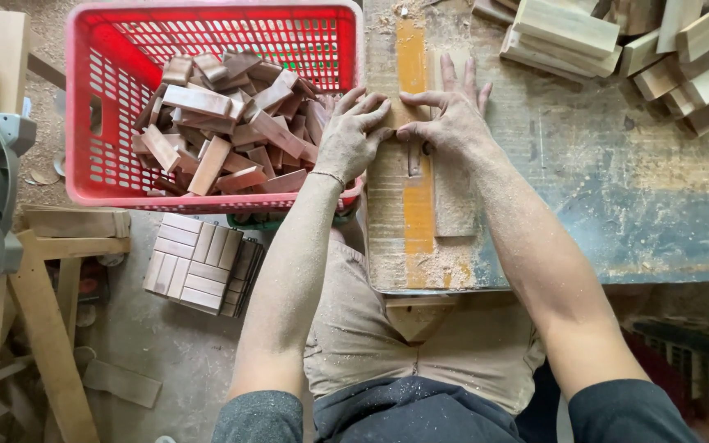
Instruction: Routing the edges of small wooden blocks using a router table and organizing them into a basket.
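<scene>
My left hand [350, 135] and my right hand [451, 123] meet over a small wooden piece [394, 111] that lies on the orange strip [417, 205] of a dusty saw table [617, 197]. Both hands pinch or press the piece with their fingertips; most of it is hidden under the fingers. The right hand's fingers spread flat on the table beyond it. Both forearms are covered with sawdust.
A red plastic crate [108, 107] full of several short reddish wood blocks [223, 123] stands at the left, next to my left hand. Pale wood offcuts [658, 49] pile at the table's top right. A stack of tiled wood squares [198, 262] lies on the floor, beside wooden trestles [51, 328].
</scene>
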